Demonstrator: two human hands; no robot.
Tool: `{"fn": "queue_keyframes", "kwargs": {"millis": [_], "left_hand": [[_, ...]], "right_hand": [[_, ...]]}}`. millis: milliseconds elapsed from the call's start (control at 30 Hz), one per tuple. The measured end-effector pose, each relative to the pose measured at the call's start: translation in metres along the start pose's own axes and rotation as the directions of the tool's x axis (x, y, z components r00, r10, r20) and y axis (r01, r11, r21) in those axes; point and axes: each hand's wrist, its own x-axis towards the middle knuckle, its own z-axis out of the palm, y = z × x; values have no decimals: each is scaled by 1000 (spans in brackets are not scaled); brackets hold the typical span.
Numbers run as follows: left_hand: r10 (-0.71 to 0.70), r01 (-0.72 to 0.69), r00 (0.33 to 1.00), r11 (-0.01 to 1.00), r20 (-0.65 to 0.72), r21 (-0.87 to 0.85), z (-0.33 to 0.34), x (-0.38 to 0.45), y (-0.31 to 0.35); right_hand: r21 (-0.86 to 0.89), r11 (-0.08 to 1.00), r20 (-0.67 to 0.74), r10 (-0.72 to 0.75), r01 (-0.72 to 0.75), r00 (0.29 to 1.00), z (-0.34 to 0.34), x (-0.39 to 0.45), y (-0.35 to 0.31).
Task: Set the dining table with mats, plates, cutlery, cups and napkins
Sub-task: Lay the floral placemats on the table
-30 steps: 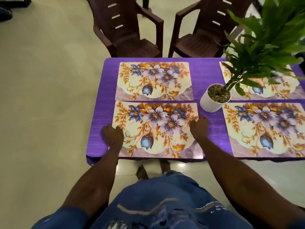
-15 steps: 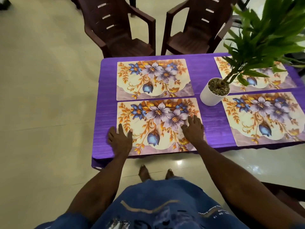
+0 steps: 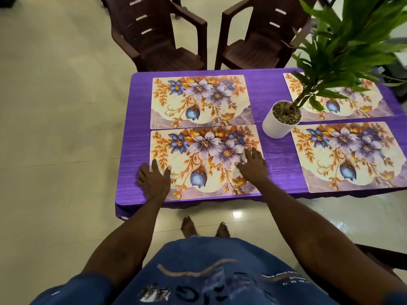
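Mats, four, floral print in blue, lilac and orange on cream, each lying flat on the table [image 3: 136, 133], which wears a purple cloth. From my remote seat I list them left to right.

Near left mat [image 3: 206, 160]: at the table's near edge, its far edge touching or just overlapping the far left mat [image 3: 201, 102]. My left hand [image 3: 154, 180] lies flat across its left edge, fingers straight and spread, part on the mat and part on the cloth, holding nothing. My right hand [image 3: 253, 165] lies flat on the mat's right part, fingers straight and slightly apart, likewise holding nothing.

White pot [image 3: 279, 122]: round, topped with gravel, standing on the cloth between the left and right pairs of mats, just beside the near right mat's far left corner. It carries a green plant [image 3: 343, 40] whose leaves hang over the far right mat [image 3: 343, 104].

Near right mat [image 3: 350, 157]: at the near edge, apart from both hands.

Two dark brown plastic chairs [image 3: 163, 34] stand beyond the table's far edge on a pale tiled floor [image 3: 55, 128].

Writing: small white lettering on my blue shirt [image 3: 211, 276], too blurred to read. No brand is legible on the mats or pot.
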Motion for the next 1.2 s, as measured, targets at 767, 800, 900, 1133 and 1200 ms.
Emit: {"fn": "queue_keyframes", "kwargs": {"millis": [767,800,900,1133,1200], "left_hand": [[16,-16,1000,1000,25,1,2,-2,-4],[16,-16,1000,1000,23,-3,2,-3,-4],[19,-19,1000,1000,17,-2,2,-4,-4],[30,-30,1000,1000,5,-2,3,-3,-7],[30,-30,999,1000,11,3,3,-4,-6]], "right_hand": [[-2,1000,-32,-17,17,999,0,-8,3],[-2,1000,-31,-18,17,999,0,-8,3],[2,1000,-25,-16,16,1000,0,-7,3],[-12,1000,-15,-1,1,1000,-1,-9,0],[-19,1000,-11,6,-6,1000,-1,-9,0]]}}
